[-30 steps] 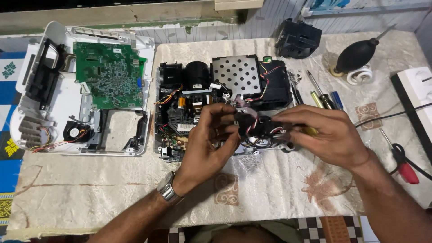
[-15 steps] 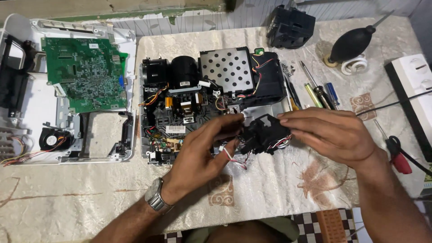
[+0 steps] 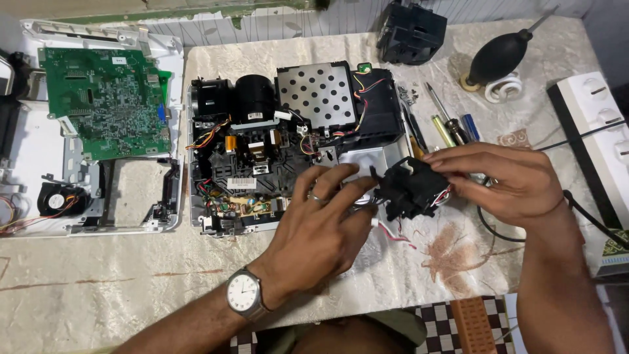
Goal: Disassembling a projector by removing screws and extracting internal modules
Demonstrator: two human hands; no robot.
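A small black fan module with red and white wires hangs just above the cloth, right of the opened projector chassis. My right hand grips the module from its right side. My left hand, with a ring and a wristwatch, has its fingertips on the module's left edge and wires. The chassis shows black lens housings, a perforated metal plate and coloured wiring.
A white top cover with a green circuit board and a small fan lies at left. Screwdrivers, a black air blower, a black block and a white power strip sit at right.
The black module has come out of the chassis and moved right, held between both hands. The view has shifted so the projector sits further left.
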